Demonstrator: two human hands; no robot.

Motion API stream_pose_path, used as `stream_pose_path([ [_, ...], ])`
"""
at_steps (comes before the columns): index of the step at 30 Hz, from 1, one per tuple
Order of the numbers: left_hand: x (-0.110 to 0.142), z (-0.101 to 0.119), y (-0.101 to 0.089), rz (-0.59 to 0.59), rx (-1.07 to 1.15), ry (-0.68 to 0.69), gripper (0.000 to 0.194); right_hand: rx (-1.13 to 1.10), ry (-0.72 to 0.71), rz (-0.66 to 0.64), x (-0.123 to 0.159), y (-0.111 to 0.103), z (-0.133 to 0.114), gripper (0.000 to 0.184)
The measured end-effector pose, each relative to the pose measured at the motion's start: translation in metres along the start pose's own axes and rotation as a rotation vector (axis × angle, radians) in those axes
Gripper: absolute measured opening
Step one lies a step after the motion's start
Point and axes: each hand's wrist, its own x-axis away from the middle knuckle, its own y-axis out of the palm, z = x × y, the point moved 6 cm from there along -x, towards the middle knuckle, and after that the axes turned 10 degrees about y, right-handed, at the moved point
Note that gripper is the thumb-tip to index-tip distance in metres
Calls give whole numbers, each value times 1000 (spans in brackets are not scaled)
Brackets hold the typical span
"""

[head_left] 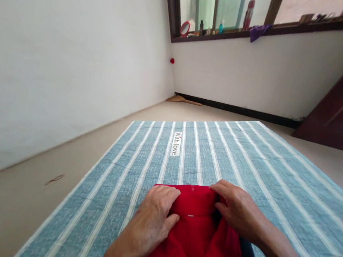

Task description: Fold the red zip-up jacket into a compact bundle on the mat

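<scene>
A red garment (190, 238) with a stand-up collar and what looks like a zip at the bottom edge of the view lies on the striped cloth. My left hand (156, 211) is closed on the left end of its collar, thumb on the inner side. At the collar's right end, my right hand (235, 208) grips the red fabric between thumb and fingers. A small white tag shows inside the neck between my hands. Dark fabric peeks out along the garment's right side; its lower part is cut off by the view.
Blue-and-white striped cloth (186, 166), printed "With love", covers the table. Beyond it are a pale floor (12, 194), a broom (182, 100) in the corner and a dark red wooden piece (335, 111) at right. Bottles and a round mirror (185, 28) line the window sill.
</scene>
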Motion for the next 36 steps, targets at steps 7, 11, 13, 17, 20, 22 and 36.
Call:
stream_pose_path([
  [7,-4,-2,-3,-54,30,29,17,-24,-53,49,-2,0,3,25],
  [11,-3,-2,-5,-103,-9,13,21,-56,-56,82,-2,-2,4,27],
  [13,-3,-2,-5,-116,-15,9,24,-62,-46,87,-2,-3,4,28],
  [17,-3,-2,-5,-114,-25,15,27,-61,-25,89,-1,-4,3,26],
  [20,-3,-1,-5,-104,-44,35,25,-65,2,98,0,-6,2,27],
  [22,-4,-1,-5,-93,-59,48,24,-67,16,106,0,-7,2,27],
  [36,-8,-6,-13,0,129,53,22,-18,31,86,0,-8,2,27],
])
